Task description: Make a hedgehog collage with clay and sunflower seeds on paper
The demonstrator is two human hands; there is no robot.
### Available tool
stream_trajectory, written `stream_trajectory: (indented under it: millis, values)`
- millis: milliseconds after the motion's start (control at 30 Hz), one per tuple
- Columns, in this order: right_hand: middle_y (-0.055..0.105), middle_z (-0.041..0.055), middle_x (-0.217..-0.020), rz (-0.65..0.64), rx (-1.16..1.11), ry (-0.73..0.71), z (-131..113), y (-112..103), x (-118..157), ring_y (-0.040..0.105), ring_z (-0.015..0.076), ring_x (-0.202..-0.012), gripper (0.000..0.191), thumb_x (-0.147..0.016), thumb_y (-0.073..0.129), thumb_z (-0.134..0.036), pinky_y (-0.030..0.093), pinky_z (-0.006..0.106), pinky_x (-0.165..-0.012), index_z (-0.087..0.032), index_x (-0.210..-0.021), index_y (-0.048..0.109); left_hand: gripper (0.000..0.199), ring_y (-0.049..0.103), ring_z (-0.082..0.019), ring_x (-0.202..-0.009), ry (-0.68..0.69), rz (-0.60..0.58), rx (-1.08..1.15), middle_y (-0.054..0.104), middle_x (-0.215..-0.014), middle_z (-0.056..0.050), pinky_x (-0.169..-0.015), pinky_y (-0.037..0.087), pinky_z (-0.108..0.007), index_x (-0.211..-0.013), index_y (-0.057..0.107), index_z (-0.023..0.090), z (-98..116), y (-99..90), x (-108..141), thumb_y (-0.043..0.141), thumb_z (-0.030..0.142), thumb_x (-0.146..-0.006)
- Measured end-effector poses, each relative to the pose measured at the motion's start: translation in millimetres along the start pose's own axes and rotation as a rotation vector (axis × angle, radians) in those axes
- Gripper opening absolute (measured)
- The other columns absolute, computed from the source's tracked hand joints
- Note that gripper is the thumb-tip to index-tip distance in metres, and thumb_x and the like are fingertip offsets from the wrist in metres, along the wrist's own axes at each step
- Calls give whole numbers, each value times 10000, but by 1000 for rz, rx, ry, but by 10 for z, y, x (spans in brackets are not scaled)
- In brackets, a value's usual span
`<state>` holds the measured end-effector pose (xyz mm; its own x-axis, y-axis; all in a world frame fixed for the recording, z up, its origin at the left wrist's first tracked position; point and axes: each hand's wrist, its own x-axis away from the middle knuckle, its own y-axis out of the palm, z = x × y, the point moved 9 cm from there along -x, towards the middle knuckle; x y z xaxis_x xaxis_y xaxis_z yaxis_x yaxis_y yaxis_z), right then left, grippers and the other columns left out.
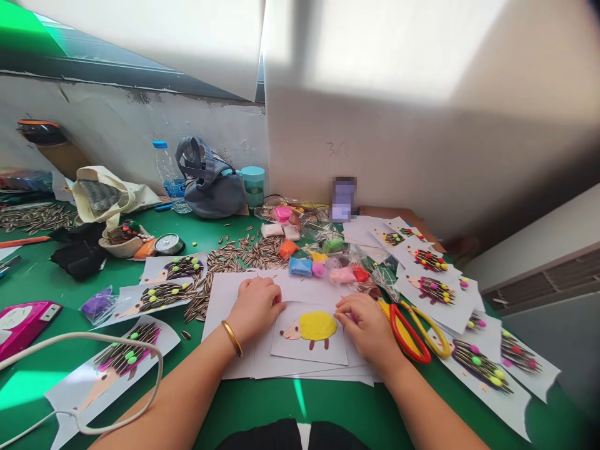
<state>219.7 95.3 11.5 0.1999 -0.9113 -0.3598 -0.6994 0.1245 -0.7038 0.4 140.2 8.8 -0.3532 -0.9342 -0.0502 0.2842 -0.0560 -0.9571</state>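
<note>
A small white card (293, 353) lies in front of me, bearing a clay hedgehog with a yellow body (317, 326), a pale pink face and brown legs. My left hand (257, 307) is curled at the card's upper left corner, thumb and fingers closed on its edge. At the upper right corner, my right hand (368, 325) pinches the edge with bent fingers. A bit of pink-purple shows beneath the right fingers. Under the card is a stack of white paper sheets (234, 362). Scissors with red and yellow handles (410, 340) lie just right of my right hand.
Sunflower seeds (244, 255) are heaped behind the paper, beside bagged clay such as a blue lump (300, 267). Finished hedgehog cards (487, 369) lie on both sides. A white cable (157, 381) loops over at left. A phone (343, 200), bag (213, 187) and bottle (171, 178) stand behind.
</note>
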Motion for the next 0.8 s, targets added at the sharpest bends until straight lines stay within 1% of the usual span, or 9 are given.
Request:
stream_trajectory:
  millis: [133,200,267,333,400,500,667,800]
  values:
    - [683,47,-836,-33,141,-8,-13,26,1,612,232,-876,203,-923,577,-333,449,367,-802,-217,-764,623,154,568,-237,-904,-2,5,-2,653,-846,-28,-816,349,-397,-725,639,212,11,-10,6,640,325,-830]
    - [689,53,-848,-39,188,-4,-7,43,6,615,232,-869,220,-952,518,-330,442,367,-792,-217,-806,638,160,568,-235,-902,-2,11,-2,653,-844,-27,-814,349,-397,-723,637,213,11,-11,9,626,323,-838]
    - [707,59,-928,-33,221,-3,-3,56,11,620,238,-926,198,-964,475,-284,432,383,-830,-222,-955,663,157,569,-234,-902,-2,15,-2,654,-846,-26,-815,349,-397,-721,638,215,7,-10,10,620,317,-840]
    - [716,61,-996,-30,239,1,2,71,16,622,240,-977,246,-962,450,-236,422,399,-865,-222,-1121,637,147,569,-235,-907,-6,20,-4,656,-850,-28,-819,349,-398,-720,642,217,-2,-8,10,622,308,-833]
    - [722,61,-1006,-36,244,7,9,88,21,629,237,-983,298,-959,431,-207,419,406,-873,-215,-1199,607,124,570,-235,-917,-10,26,-6,660,-861,-29,-825,351,-397,-735,649,221,-8,-12,9,621,299,-829]
    - [728,65,-997,-42,235,12,10,98,25,640,234,-972,315,-953,415,-193,421,408,-868,-209,-1206,602,105,573,-231,-924,-15,38,-6,670,-883,-33,-824,362,-387,-787,659,226,-10,-27,8,608,301,-839]
    - [724,73,-1003,-50,226,14,-5,97,20,643,241,-973,336,-946,403,-192,432,422,-865,-210,-1220,597,205,594,-232,-877,-26,39,-34,686,-859,-54,-791,384,-380,-782,664,214,-25,-47,-6,543,337,-894]
    - [711,74,-998,-44,179,43,3,80,21,635,257,-963,339,-948,402,-218,436,450,-868,-213,-1230,592,241,602,-243,-870,-54,58,-40,685,-863,-76,-772,410,-367,-811,681,205,-101,-83,-57,513,343,-914]
